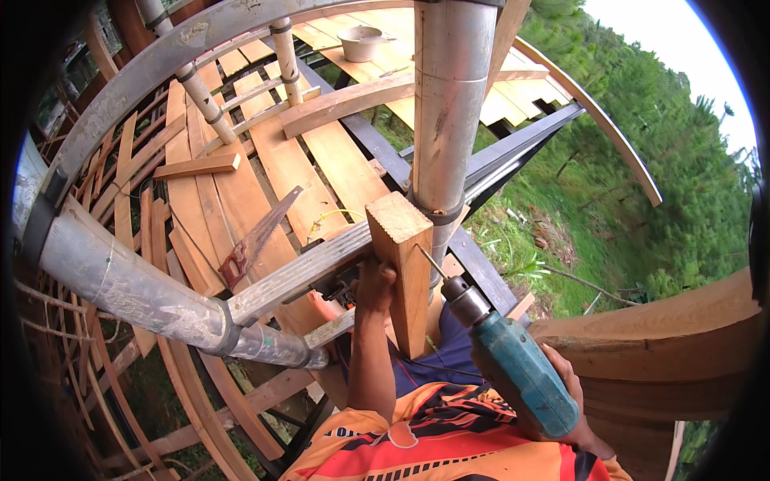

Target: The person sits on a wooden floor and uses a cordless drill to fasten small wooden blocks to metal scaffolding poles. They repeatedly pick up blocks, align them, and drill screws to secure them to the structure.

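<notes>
A teal power drill [521, 373] is in my right hand [565, 381], its body tilted up and to the left. The long bit [433, 263] in its metal chuck [465, 298] meets the side of an upright wooden post [411, 289] near the top. My left hand [375, 284] is closed around the post's left side, its fingers partly hidden behind the wood. The post's sawn top face [397, 212] looks ridged. Behind it rises a thick metal pole [453, 104].
A handsaw [257, 236] lies on loose planks [281, 172] to the left. Metal ladder-like rails [136, 268] cross the left side. A pale bucket [360, 44] stands on far boards. Large curved timber [658, 329] sits at right, and a green slope [577, 200] drops away beyond the frame.
</notes>
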The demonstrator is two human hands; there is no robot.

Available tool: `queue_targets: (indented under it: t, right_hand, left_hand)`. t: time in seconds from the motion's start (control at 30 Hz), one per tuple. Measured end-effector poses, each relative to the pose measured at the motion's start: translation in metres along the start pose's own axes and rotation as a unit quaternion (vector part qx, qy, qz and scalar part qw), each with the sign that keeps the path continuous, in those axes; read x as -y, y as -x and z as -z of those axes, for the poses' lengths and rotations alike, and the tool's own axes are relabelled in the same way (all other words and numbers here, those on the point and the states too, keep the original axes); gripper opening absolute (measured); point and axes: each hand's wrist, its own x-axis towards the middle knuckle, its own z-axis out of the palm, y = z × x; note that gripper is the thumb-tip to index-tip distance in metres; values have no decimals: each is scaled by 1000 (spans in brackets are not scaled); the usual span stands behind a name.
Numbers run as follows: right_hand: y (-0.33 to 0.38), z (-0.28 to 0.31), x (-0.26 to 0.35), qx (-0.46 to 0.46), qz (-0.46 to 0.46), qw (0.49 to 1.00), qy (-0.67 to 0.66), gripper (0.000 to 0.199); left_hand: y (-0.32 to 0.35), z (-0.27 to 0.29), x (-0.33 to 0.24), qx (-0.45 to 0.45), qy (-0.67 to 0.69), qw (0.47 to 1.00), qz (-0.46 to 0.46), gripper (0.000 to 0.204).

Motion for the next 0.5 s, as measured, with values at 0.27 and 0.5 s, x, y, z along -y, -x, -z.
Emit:
queue_targets:
  t: [0.27, 0.5]
  right_hand:
    - [-5, -16, -11, -49, 91, 994, -25, 93]
    - [-8, -20, -5, -88, 110, 990, -5, 77]
  left_hand:
    - [-14, 17, 43, -14, -67, 997, -16, 116]
    - [-19, 14, 37, 49, 35, 997, -47, 79]
